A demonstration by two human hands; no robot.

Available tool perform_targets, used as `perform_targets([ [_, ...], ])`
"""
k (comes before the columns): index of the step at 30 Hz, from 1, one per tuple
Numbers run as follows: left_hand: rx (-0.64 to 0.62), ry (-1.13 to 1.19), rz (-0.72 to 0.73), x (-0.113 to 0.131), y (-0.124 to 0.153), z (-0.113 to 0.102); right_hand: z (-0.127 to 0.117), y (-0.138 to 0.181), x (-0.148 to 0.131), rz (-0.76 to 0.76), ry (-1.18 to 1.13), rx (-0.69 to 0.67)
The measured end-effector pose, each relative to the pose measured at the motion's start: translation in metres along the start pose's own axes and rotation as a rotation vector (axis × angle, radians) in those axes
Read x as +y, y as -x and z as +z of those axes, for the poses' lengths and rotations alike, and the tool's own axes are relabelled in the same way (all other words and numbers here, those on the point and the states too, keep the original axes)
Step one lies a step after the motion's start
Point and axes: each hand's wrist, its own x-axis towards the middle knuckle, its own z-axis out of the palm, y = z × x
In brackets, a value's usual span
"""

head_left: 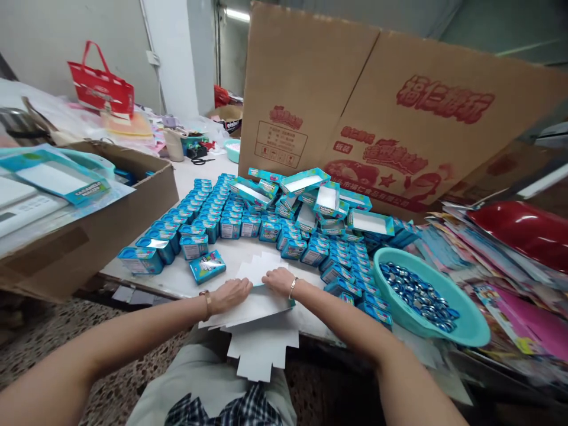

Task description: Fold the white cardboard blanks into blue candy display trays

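Note:
In the head view a flat cardboard box blank (261, 303) with a white inside and tabbed edges lies at the table's front edge. My left hand (231, 294) grips its upper left part, fingers curled together. Close beside it, my right hand (280, 281) is closed on the blank's upper right part. Both sets of fingertips are partly hidden. Another white blank (258, 349) hangs over the edge above my lap, and white tabs (262, 263) show beyond my hands. A small teal box (207, 266) lies left of my hands.
Rows of teal tins (177, 228) stand left and right. Folded teal trays (306, 180) are heaped behind, against a large carton (310, 89). At right sits a turquoise basin (470, 322) of shiny blue pieces; an open carton (133, 204) stands left. Scissors (202, 161) lie at the back.

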Motion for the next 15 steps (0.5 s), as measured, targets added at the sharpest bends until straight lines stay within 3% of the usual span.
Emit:
perform_targets([
  [3,0.042,0.03,0.016,-0.006,-0.001,-0.031,-0.014,-0.012,-0.01,0.05,-0.215,-0.037],
  [5,0.169,0.078,-0.035,-0.01,0.004,-0.055,-0.023,-0.015,-0.012,0.079,-0.375,-0.056],
  [8,0.689,0.355,-0.302,-0.008,0.019,-0.074,-0.03,-0.01,-0.011,0.18,-0.647,-0.007],
  [10,1.012,0.652,-0.495,0.001,0.029,-0.069,-0.029,-0.002,-0.014,0.251,-0.853,0.187],
  [11,1.039,0.816,-0.55,0.007,0.032,-0.062,-0.026,0.001,-0.018,0.268,-0.953,0.322],
  [12,0.99,0.994,-0.583,0.014,0.034,-0.053,-0.022,0.003,-0.024,0.278,-1.043,0.46],
  [15,0.678,1.479,-0.492,0.028,0.027,-0.031,-0.009,0.004,-0.044,0.314,-1.278,0.722],
])
